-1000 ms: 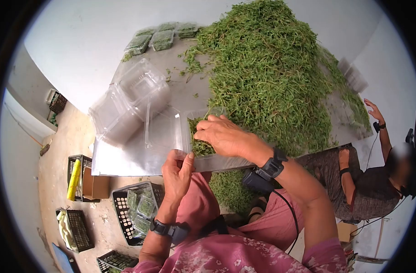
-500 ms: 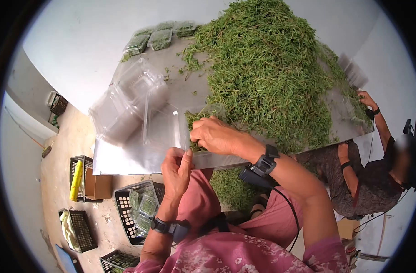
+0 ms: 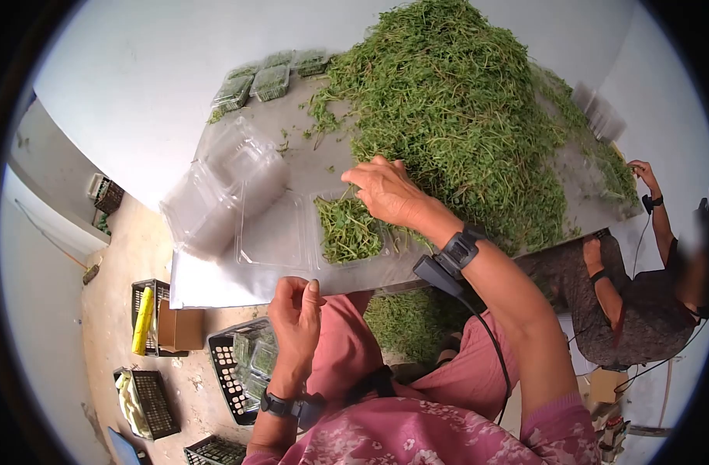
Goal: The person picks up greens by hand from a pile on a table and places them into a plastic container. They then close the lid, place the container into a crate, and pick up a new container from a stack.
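Observation:
Near the table's front edge, my left hand (image 3: 295,316) is raised with its fingers curled shut, and nothing shows in them. My right hand (image 3: 385,190) is over the back edge of an open clear plastic clamshell box (image 3: 277,232), fingers bent and closed round a few green stems; its fingertips are partly hidden. Loose leafy greens (image 3: 348,232) fill the right half of the box, while its left half lies flat. Behind and to the right of my right hand rises a large heap of greens (image 3: 455,116).
Nested clear boxes (image 3: 223,186) stand left of the open box. Filled boxes (image 3: 271,83) are at the table's back left. Black crates (image 3: 149,403) stand on the floor at left, one near a cardboard box (image 3: 180,325). A co-worker (image 3: 641,310) sits at right.
My right hand has lifted off the greens in the box and moved up toward its back edge. My left hand has come away from the box's front edge and dropped slightly.

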A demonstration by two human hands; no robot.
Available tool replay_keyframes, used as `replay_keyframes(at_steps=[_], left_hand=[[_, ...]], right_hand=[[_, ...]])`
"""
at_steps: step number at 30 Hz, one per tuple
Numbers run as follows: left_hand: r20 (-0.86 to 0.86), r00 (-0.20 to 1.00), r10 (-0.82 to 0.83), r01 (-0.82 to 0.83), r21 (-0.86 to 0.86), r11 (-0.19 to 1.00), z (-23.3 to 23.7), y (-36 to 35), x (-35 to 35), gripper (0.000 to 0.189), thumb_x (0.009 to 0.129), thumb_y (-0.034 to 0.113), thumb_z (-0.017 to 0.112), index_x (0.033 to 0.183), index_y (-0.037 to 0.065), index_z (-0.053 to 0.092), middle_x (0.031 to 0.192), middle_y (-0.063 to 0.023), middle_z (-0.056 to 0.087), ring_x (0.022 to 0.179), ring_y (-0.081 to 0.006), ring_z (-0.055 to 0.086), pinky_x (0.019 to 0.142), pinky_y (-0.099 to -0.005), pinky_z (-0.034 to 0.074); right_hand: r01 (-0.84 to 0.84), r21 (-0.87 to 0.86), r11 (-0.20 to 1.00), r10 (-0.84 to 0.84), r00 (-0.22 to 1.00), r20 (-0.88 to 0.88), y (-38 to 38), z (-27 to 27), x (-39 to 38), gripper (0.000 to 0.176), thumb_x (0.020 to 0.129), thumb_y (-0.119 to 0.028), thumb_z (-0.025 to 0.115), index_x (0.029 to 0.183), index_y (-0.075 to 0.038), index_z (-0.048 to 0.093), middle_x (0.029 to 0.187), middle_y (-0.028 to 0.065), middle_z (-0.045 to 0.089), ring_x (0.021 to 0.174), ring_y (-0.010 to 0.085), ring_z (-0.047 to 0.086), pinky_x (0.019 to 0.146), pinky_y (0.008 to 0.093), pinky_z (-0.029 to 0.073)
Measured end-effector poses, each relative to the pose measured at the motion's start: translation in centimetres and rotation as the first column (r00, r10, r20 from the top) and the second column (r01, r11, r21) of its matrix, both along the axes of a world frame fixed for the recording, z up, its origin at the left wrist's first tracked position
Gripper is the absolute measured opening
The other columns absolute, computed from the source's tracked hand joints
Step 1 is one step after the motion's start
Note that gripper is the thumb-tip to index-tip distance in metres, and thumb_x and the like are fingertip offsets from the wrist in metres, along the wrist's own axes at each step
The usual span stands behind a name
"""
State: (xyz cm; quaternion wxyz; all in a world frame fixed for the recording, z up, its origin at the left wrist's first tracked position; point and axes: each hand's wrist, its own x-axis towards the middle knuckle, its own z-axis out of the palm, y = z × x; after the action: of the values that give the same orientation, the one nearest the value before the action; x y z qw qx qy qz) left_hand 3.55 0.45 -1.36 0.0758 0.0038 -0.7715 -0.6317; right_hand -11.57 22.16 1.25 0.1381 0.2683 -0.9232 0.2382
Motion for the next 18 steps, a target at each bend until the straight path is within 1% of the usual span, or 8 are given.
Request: replay_keyframes(at_steps=[1, 3, 4, 7, 10, 13, 16, 18], left_hand=[[-0.156, 0.988, -0.019, -0.006, -0.155, 0.988, 0.6, 0.2, 0.1, 0.016, 0.094, 0.012, 0.062, 0.088, 0.002, 0.052, 0.073, -0.0064, 0.06, 0.06, -0.0142, 0.057, 0.055, -0.026, 0.046], [-0.437, 0.891, -0.122, -0.091, -0.435, 0.896, 2.0, 0.7, -0.1, 0.013, 0.089, 0.004, 0.065, 0.087, 0.002, 0.052, 0.077, -0.0098, 0.062, 0.058, -0.0193, 0.058, 0.052, -0.03, 0.047], [-0.43, 0.886, -0.173, -0.071, -0.494, 0.866, 2.7, 0.9, -0.2, 0.016, 0.084, 0.003, 0.069, 0.091, 0.001, 0.054, 0.09, -0.0133, 0.063, 0.065, -0.028, 0.061, 0.058, -0.0358, 0.05], [-0.461, 0.83, -0.315, -0.031, -0.602, 0.798, 4.4, 2.8, -2.0, 0.023, 0.084, 0.01, 0.07, 0.101, 0.0, 0.058, 0.105, -0.0166, 0.063, 0.09, -0.0327, 0.064, 0.074, -0.0403, 0.052], [-0.388, 0.813, -0.434, 0.062, -0.684, 0.727, 4.6, 4.4, -4.6, 0.042, 0.089, 0.027, 0.067, 0.115, -0.003, 0.058, 0.123, -0.0227, 0.057, 0.116, -0.0393, 0.054, 0.095, -0.0461, 0.045], [-0.212, 0.871, -0.442, 0.129, -0.77, 0.624, 3.3, 5.3, -6.2, 0.062, 0.089, 0.047, 0.061, 0.125, -0.003, 0.056, 0.133, -0.0213, 0.053, 0.13, -0.0385, 0.044, 0.107, -0.0465, 0.034], [-0.073, 0.858, -0.508, 0.187, -0.878, 0.441, 2.2, 5.4, -7.0, 0.074, 0.088, 0.058, 0.056, 0.13, -0.003, 0.054, 0.137, -0.02, 0.051, 0.133, -0.0378, 0.041, 0.111, -0.0473, 0.029], [-0.081, 0.858, -0.507, 0.162, -0.894, 0.418, 2.1, 5.8, -6.8, 0.075, 0.087, 0.06, 0.056, 0.127, -0.004, 0.055, 0.136, -0.0213, 0.052, 0.132, -0.0382, 0.042, 0.11, -0.0461, 0.03]], right_hand=[[0.01, 0.029, 1.0, -0.01, 1.0, 0.016, -0.1, -0.5, 0.0, 0.022, 0.084, -0.005, 0.061, 0.106, -0.007, 0.065, 0.101, 0.0077, 0.063, 0.104, 0.0268, 0.054, 0.091, 0.042, 0.036], [0.024, 0.085, 0.996, -0.028, 0.999, 0.04, 0.0, -0.7, -0.2, 0.023, 0.085, -0.006, 0.062, 0.107, -0.008, 0.065, 0.102, 0.0064, 0.062, 0.105, 0.0241, 0.052, 0.092, 0.0405, 0.033], [0.028, 0.115, 0.993, -0.034, 0.998, 0.051, -0.1, -0.5, -0.3, 0.023, 0.085, -0.007, 0.062, 0.108, -0.009, 0.065, 0.102, 0.0057, 0.061, 0.106, 0.0228, 0.051, 0.092, 0.0397, 0.031], [0.032, 0.22, 0.975, -0.045, 0.997, 0.058, 0.1, 0.5, -0.6, 0.028, 0.085, -0.008, 0.062, 0.113, -0.01, 0.064, 0.103, 0.0054, 0.06, 0.105, 0.0235, 0.05, 0.091, 0.0389, 0.032], [0.044, 0.192, 0.98, -0.051, 0.998, 0.029, 0.2, -0.2, -0.9, 0.029, 0.086, -0.009, 0.062, 0.115, -0.01, 0.064, 0.105, 0.0056, 0.061, 0.107, 0.0236, 0.05, 0.092, 0.0397, 0.033], [0.029, 0.038, 0.999, -0.026, 0.997, -0.077, 0.1, -1.0, -0.7, 0.025, 0.086, -0.009, 0.061, 0.111, -0.011, 0.064, 0.107, 0.0057, 0.061, 0.109, 0.0237, 0.051, 0.094, 0.0401, 0.033], [0.028, 0.036, 0.999, -0.03, 0.998, 0.054, -0.1, -0.8, -0.6, 0.022, 0.088, -0.011, 0.06, 0.109, -0.012, 0.064, 0.109, 0.0052, 0.061, 0.112, 0.0242, 0.05, 0.095, 0.041, 0.033], [0.009, 0.082, 0.997, -0.018, 0.993, 0.115, 0.0, -0.9, -0.9, 0.02, 0.088, -0.012, 0.06, 0.108, -0.012, 0.064, 0.107, 0.0053, 0.063, 0.111, 0.0255, 0.051, 0.095, 0.0416, 0.034]])
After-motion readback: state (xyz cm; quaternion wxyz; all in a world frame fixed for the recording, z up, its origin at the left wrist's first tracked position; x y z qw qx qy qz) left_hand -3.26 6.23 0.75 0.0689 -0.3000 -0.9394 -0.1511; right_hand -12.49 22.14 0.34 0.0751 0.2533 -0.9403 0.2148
